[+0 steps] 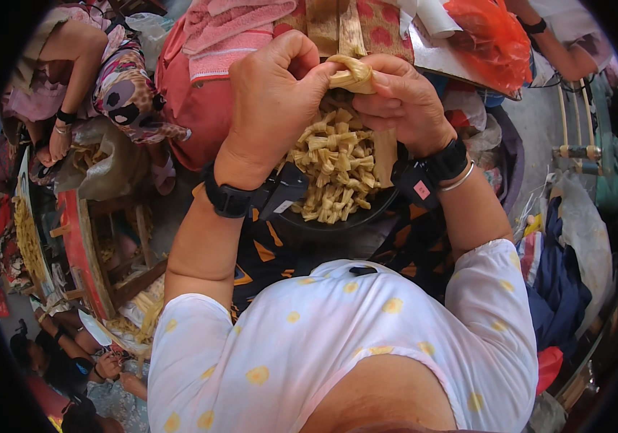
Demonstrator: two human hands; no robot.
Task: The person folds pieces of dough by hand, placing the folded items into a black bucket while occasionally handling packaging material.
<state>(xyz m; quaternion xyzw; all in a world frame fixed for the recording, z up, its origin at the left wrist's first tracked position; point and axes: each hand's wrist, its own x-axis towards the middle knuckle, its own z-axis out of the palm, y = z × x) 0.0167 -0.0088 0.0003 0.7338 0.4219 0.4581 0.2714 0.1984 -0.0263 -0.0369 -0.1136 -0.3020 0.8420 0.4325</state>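
Note:
A pale yellow strip of dried plant fibre [360,76], looped over itself like a knot, is pinched between my two hands. My left hand [276,103] grips its left end with thumb and forefinger. On the other side, my right hand [409,105] pinches the right part, with the lower fingers curled in. Under the hands, many similar small knotted pieces [336,168] are heaped in a dark round basin [336,224] at my lap. A flat tan strip [385,157] stands at the heap's right side.
Beyond my hands lie a pink towel [228,48], red-spotted cloth [371,27] and a red plastic bag [490,43]. To the left are a wooden frame [84,254] and a seated person's arm [79,70]. More people's hands [108,365] show at lower left. Dark blue cloth [558,276] lies right.

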